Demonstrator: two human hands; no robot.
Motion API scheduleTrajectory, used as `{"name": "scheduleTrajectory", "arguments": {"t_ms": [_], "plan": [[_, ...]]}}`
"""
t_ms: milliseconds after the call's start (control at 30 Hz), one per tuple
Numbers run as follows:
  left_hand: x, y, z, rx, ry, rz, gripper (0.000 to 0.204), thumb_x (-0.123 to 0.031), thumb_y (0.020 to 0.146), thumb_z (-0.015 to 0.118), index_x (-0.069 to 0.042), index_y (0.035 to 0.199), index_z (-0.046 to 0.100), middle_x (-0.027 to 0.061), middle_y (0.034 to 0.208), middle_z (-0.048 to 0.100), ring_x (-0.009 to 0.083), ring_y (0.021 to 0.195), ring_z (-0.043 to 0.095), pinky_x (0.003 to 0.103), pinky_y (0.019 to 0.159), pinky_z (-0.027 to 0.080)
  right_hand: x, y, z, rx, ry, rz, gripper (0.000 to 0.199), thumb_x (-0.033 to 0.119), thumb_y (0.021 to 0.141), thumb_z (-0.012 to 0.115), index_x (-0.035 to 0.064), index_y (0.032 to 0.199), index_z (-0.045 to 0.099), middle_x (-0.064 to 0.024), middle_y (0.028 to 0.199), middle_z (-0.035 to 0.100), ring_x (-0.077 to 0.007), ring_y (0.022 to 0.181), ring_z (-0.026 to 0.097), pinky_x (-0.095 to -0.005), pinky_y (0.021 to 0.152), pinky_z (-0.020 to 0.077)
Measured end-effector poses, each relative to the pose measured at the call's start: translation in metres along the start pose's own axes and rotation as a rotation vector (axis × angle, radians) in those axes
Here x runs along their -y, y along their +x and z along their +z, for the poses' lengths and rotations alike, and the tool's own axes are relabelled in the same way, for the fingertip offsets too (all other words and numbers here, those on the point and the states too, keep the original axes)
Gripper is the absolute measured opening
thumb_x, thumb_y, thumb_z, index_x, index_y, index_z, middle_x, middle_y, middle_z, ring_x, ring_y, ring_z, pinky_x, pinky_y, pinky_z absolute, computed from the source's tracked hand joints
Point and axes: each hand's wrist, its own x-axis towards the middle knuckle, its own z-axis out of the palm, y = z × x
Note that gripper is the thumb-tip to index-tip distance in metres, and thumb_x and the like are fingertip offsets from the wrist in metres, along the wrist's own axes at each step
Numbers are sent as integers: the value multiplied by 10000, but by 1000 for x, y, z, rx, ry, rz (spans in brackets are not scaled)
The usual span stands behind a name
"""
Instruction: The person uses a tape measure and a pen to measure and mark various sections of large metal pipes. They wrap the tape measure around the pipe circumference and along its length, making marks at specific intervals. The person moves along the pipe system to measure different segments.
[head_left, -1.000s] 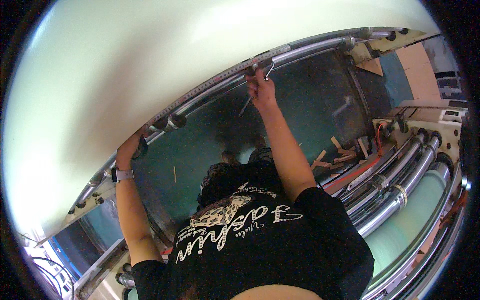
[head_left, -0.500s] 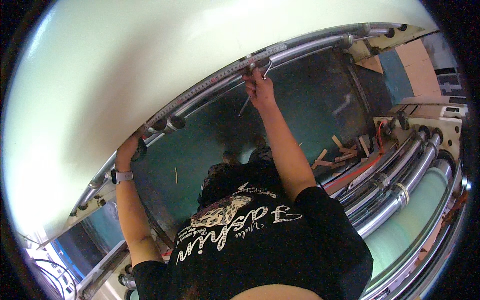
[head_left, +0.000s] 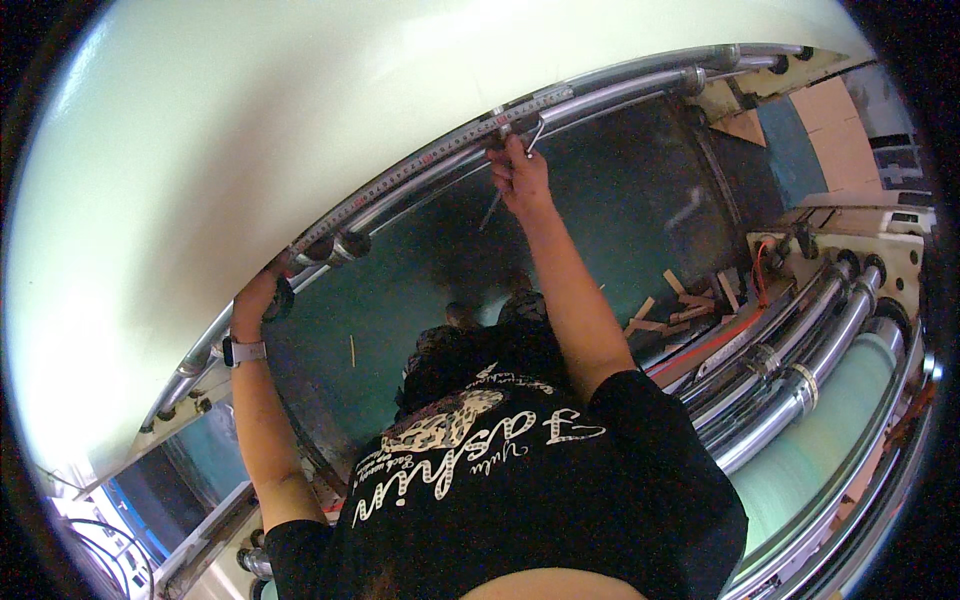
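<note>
A tape measure (head_left: pixel 400 172) is stretched along the metal bars, its marked blade running from my left hand up past my right. My left hand (head_left: pixel 255 298), with a watch on the wrist, closes around the tape's lower left end by a dark round part; its fingers are mostly hidden. My right hand (head_left: pixel 522 180) is closed on a thin bent metal rod like a hex key (head_left: pixel 537 138). One end of the rod curves above the fingers, and the shaft hangs below them. Those fingers are right beside a collar on the chrome bar (head_left: pixel 610 100) beneath the blade.
A large pale curved surface (head_left: pixel 200 150) fills the far side. Chrome rollers (head_left: pixel 800 395) and a pale green roller (head_left: pixel 830 450) stand at right. Wood strips (head_left: pixel 690 310) lie scattered on the dark green floor (head_left: pixel 610 220). Cables (head_left: pixel 110 550) loop at lower left.
Both hands stay in nearly the same places. The right hand and the hanging shaft have shifted very slightly.
</note>
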Motion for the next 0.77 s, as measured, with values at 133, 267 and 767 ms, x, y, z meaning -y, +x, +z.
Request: {"name": "scheduleTrajectory", "arguments": {"t_ms": [133, 267, 767], "plan": [[9, 1, 2, 5, -46, 18, 290, -303, 834, 522, -52, 725, 619, 52, 637, 605, 196, 630, 559, 318, 649, 416, 0, 1, 2, 12, -13, -7, 225, 298, 842, 558, 92, 882, 474, -82, 706, 571, -65, 439, 350, -191, 365, 245], [2, 0, 0, 26, -134, -47, 272, -296, 833, 531, -46, 768, 617, 57, 628, 608, 182, 609, 562, 309, 635, 418, 1, 0, 2, 13, -26, -9, 227, 293, 850, 544, 80, 881, 473, -85, 706, 570, -68, 437, 349, -196, 365, 245], [19, 4, 5, 97, -265, -74, 294, -311, 828, 552, -39, 930, 597, 96, 698, 640, 196, 632, 602, 308, 681, 439, 2, 0, 1, 10, -46, -13, 225, 292, 837, 564, 95, 870, 460, -94, 723, 580, -78, 450, 370, -205, 364, 267]]}}
